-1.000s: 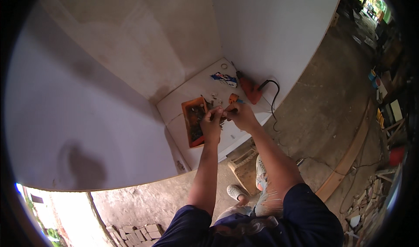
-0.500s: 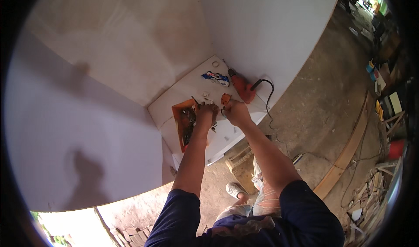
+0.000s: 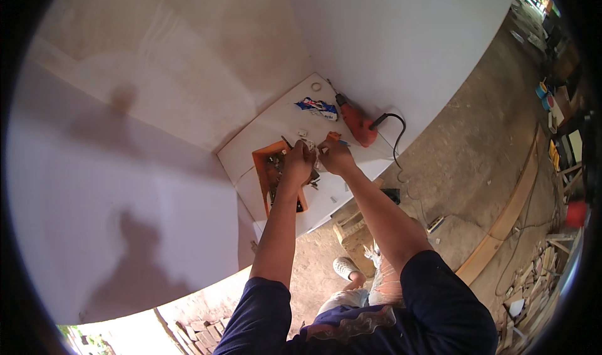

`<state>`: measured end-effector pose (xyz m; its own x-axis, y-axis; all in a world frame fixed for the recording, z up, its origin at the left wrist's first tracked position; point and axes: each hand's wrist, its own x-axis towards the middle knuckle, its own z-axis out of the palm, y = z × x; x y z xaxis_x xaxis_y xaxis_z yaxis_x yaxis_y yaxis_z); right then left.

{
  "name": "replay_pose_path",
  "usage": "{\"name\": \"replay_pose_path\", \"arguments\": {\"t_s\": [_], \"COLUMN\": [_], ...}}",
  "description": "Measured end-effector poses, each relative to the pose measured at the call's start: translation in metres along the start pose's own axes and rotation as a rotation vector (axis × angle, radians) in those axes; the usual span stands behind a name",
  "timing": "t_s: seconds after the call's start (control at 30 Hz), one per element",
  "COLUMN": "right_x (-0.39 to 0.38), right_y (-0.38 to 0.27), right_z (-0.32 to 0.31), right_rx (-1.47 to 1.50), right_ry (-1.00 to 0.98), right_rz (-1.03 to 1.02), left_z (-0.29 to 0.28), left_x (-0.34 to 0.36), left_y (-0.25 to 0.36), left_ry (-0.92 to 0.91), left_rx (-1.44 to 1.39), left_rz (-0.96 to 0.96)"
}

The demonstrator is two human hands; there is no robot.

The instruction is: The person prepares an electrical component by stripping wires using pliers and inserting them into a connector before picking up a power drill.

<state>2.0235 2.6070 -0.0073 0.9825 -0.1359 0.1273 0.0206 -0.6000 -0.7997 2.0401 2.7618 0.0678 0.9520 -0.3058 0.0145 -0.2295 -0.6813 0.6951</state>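
Note:
My left hand point(image 3: 300, 160) is closed above the right side of an orange tray point(image 3: 259, 167) full of small metal and dark pieces. A thin dark stick point(image 3: 286, 142) pokes out beside its fingers; whether the hand grips it I cannot tell. Close by on the right, my right hand point(image 3: 337, 158) is closed too, its fingertips almost meeting the left ones. What either hand pinches is too small to make out. Just beyond the right hand lies an orange piece point(image 3: 333, 135), partly hidden. Small white pieces point(image 3: 303, 133) rest on the white board point(image 3: 251, 194) past the left hand.
A red corded drill point(image 3: 358, 126) lies at the board's right, its black cable point(image 3: 401, 135) running over the edge. Near the back are a blue-and-white packet point(image 3: 318, 108) and a pale ring point(image 3: 316, 86). Tall white panels point(image 3: 401, 47) enclose the corner. A wooden strip point(image 3: 501, 214) lies on the floor.
The view has shifted slightly. My right hand has turned and now covers more of the orange piece. Both hands stay closed, close together beside the tray.

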Motion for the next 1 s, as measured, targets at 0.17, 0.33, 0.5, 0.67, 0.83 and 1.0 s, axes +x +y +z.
{"name": "replay_pose_path", "arguments": {"t_s": [0.17,0.33,0.5,0.67,0.83,1.0], "right_x": [0.023,0.023,0.026,0.033,0.036,0.032], "right_y": [-0.022,-0.04,-0.023,-0.007,-0.023,-0.015], "right_z": [-0.009,-0.045,-0.034,-0.02,0.001,0.003], "right_rx": [0.581,1.132,1.021,0.856,0.78,0.134], "right_ry": [-0.257,-0.197,-0.118,-0.103,-0.106,-0.066], "right_rz": [0.272,0.67,0.674,0.574,0.516,0.233], "left_z": [-0.008,-0.031,-0.037,-0.024,-0.051,-0.034], "left_x": [0.001,0.022,0.008,-0.009,-0.02,-0.002], "left_y": [-0.001,0.022,0.007,-0.035,-0.123,-0.069], "left_ry": [-0.043,-0.288,0.054,0.069,0.183,0.235], "left_rx": [-0.127,-0.47,0.651,0.572,0.837,0.533], "left_rz": [0.039,0.011,0.086,-0.148,-0.112,-0.013]}}
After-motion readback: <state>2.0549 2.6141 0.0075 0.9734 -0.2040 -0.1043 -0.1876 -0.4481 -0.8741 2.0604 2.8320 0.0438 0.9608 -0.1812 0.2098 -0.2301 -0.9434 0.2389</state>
